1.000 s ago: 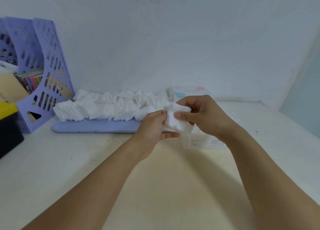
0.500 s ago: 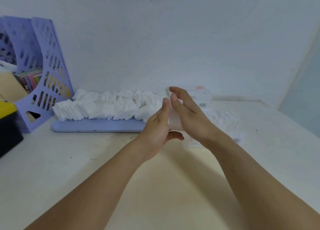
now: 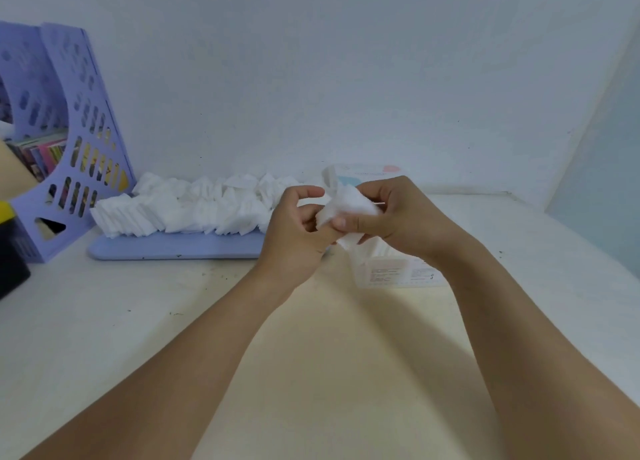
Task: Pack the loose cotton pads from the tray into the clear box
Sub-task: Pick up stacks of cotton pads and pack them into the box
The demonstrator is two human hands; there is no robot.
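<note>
Soft, fibrous, matt white cotton pads (image 3: 194, 210) lie on a smooth matt lilac plastic tray (image 3: 173, 248), left of it a perforated lilac plastic file rack (image 3: 86, 141), right of it a clear glossy plastic box (image 3: 398, 272), all on a matt, speckled tabletop (image 3: 138, 321).

The clear box (image 3: 398, 269) is the landmark. Above its opening, both hands, the left hand (image 3: 294, 238) and the right hand (image 3: 398, 220), crowd the way in, gripping a wad of cotton pads (image 3: 346, 206). Left of the box, the tray (image 3: 173, 246) blocks the way. Bare table (image 3: 311, 355) lies open in front of the box and to its right.
</note>
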